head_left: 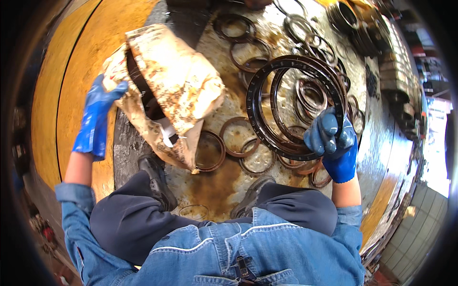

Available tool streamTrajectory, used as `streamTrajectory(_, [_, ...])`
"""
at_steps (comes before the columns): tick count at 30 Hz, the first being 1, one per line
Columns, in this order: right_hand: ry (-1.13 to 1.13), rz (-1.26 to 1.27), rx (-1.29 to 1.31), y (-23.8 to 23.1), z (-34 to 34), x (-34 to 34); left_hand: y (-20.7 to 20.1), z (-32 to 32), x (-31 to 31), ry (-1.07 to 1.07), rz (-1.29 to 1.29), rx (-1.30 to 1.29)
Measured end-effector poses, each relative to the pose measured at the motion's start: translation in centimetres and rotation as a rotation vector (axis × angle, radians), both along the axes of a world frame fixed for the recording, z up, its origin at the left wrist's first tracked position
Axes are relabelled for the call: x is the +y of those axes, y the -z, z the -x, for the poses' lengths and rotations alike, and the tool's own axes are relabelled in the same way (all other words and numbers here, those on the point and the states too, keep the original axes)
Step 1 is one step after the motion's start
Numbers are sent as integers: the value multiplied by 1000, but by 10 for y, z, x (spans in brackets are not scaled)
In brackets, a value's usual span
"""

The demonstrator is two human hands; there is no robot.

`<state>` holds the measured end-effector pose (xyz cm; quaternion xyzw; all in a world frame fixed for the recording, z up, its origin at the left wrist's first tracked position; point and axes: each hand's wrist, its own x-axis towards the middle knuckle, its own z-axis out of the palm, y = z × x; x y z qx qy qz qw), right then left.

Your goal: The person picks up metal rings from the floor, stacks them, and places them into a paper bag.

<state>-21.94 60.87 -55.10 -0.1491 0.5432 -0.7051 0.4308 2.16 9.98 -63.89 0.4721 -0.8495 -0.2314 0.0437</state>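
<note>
My left hand (pixel 97 112), in a blue rubber glove, pinches the left edge of a crumpled, oil-stained brown paper bag (pixel 176 71). The bag's mouth gapes as a dark slit, and a white scrap (pixel 167 132) shows at its lower end. Most of the inside is too dark to make out. In my right hand (pixel 332 136), gloved in wet blue, are several large dark rings (pixel 253 107) that look like oily seals. The fingers close around their lower right rim. These rings are held up over smaller rings, partly hiding them.
Brown and black rings (pixel 210 151) lie scattered and overlapping on an oily metal plate (pixel 214 178). Dark ring-shaped parts (pixel 343 16) are stacked at the far right. Yellow boards (pixel 71 71) run along the left. My shoes (pixel 160 183) rest near the plate's front.
</note>
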Motion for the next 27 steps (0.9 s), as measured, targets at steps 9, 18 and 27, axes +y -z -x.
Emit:
streamTrajectory(9, [-333, -223, 184, -73, -35, -150, 12, -2, 21, 85, 35, -246])
streamTrajectory(18, [-535, -176, 202, -71, -80, -298, 22, 45, 25, 125, -23, -148])
streamTrajectory(27, [-654, -150, -82, -32, -113, -356, 40, -66, 9, 99, -98, -227])
